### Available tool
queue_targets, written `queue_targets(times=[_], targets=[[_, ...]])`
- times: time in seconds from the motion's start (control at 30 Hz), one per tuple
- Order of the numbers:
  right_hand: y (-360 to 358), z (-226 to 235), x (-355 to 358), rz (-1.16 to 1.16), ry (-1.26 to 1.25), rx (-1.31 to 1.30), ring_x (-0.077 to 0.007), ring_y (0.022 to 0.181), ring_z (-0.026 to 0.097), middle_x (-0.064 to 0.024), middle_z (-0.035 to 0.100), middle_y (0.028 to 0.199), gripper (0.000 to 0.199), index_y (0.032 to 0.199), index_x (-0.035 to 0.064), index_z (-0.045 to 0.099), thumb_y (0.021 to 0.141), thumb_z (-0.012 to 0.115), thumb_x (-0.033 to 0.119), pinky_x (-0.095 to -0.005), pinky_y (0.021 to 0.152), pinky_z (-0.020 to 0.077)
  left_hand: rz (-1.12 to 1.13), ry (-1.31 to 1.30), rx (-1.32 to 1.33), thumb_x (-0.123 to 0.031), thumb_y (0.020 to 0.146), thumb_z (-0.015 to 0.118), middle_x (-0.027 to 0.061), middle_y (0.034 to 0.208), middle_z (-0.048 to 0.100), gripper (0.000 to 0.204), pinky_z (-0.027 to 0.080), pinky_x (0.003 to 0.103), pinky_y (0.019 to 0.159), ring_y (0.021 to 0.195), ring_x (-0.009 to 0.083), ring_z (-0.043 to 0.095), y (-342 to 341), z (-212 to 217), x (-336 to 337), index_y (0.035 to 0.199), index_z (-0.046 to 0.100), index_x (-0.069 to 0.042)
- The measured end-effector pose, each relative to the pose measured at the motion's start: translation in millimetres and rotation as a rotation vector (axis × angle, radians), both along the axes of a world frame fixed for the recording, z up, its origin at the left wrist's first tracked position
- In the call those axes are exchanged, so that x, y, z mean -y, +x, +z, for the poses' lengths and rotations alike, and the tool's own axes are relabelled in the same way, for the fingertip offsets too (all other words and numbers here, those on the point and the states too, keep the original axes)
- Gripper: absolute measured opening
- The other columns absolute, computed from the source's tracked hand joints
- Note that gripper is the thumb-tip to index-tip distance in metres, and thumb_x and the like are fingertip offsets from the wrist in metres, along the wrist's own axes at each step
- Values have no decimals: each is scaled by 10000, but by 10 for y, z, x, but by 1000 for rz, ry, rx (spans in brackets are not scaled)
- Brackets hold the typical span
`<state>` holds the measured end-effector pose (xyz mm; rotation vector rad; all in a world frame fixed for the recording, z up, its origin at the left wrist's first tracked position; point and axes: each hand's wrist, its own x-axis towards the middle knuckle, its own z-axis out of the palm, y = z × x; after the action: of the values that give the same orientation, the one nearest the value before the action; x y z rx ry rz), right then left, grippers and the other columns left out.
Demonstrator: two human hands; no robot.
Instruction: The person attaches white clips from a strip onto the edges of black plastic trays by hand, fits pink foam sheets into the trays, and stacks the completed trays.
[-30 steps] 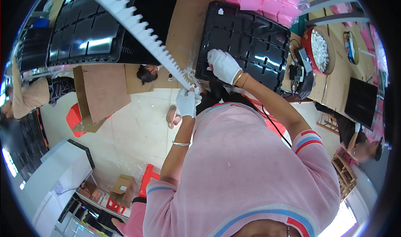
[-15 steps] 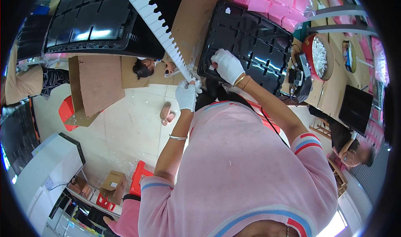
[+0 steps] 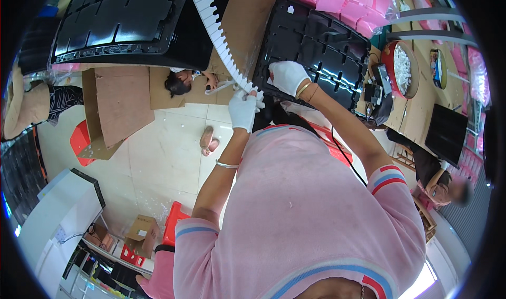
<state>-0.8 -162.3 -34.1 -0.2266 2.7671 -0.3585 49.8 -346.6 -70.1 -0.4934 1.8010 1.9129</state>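
Two gloved hands [image 3: 243, 109] [image 3: 287, 75], one toothed strip [image 3: 219, 38], two black trays [image 3: 316, 43] [image 3: 124, 22]

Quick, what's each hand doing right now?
Left hand: closed on the long white toothed plastic strip.
Right hand: resting on the black moulded plastic tray, grip unclear.

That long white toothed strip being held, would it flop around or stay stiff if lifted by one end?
The white strip probably bends rather than flops: it runs in a gentle curve from the left hand. It looks thin and likely light. Its notched edge should give gloved fingers some grip.
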Motion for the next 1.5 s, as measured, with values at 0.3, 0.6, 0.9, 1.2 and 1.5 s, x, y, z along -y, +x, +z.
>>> queue_targets(times=[0.3, 0.6, 0.9, 1.2, 1.5], targets=[[744, 175, 239, -31, -310, -77, -348, 764, 666, -168, 652, 794, 96, 822, 61, 659, 790, 654, 151, -428, 677, 540, 15, -10, -21, -78, 930, 611, 101, 802, 693, 181, 461, 235, 450, 569, 132, 659, 62, 29, 7, 1065, 653, 34], [972, 507, -189, -391, -556, 125, -293, 713, 678, -159, 674, 783, 168, 942, 20, 653, 839, 702, 143, -350, 660, 529, -186, 63, 44, -97, 938, 624, 107, 864, 691, 175, 520, 250, 524, 648, 152, 672, 161, 340, -261, 1048, 649, 37], [1188, 487, -550, -522, -625, 8, -315, 757, 677, -131, 685, 811, 160, 964, 54, 668, 845, 667, 161, -373, 688, 540, -330, 162, 91, -140, 955, 627, 138, 884, 699, 228, 531, 244, 525, 671, 188, 700, 208, 440, -688, 1051, 619, 66], [1611, 688, -1038, -475, -525, -261, -321, 729, 642, -117, 645, 782, 77, 865, 69, 681, 807, 694, 118, -392, 658, 518, -567, -170, 189, -243, 933, 644, 105, 689, 665, 288, 377, 281, 405, 451, 156, 568, 236, 475, -918, 875, 688, 36], [1868, 322, -2033, -287, -146, -80, -332, 748, 645, -126, 649, 791, 56, 791, 71, 671, 820, 645, 112, -422, 669, 515, -773, -606, -137, -216, 855, 686, 150, 893, 723, 215, 526, 378, 734, 824, 322, 687, 402, -306, -355, 936, 740, -24]])
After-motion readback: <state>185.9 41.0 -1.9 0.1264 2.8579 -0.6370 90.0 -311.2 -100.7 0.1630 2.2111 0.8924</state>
